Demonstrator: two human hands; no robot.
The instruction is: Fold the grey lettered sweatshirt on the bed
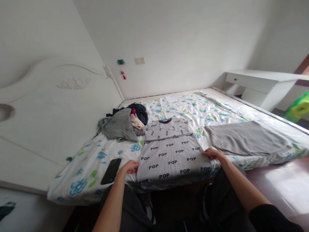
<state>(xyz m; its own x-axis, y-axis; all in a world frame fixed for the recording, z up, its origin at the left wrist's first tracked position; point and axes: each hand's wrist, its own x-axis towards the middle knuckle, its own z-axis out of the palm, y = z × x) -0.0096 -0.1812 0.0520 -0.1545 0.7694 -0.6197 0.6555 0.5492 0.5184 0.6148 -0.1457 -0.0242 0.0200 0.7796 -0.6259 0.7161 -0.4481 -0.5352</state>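
Observation:
A grey T-shirt [170, 154] printed with "POP" lies spread on the bed, its dark-lined neck opening pointing away from me. Across its chest runs a crosswise fold, and its lower edge hangs over the bed's front edge. My left hand [131, 167] pinches the shirt's left side near the bottom. On the opposite side, my right hand [212, 154] grips the edge a little higher up, fingers closed on the cloth. Close to my left hand rests a black phone [111, 171]. To the right of my right hand lies a flat, folded grey ribbed garment [246, 138].
A heap of clothes [120, 124] sits by the white headboard [55, 122]. Blue-flowered bedding [212, 108] covers the bed, with a white paper [171, 98] near the wall. A white desk [258, 85] stands beyond the bed's far right side.

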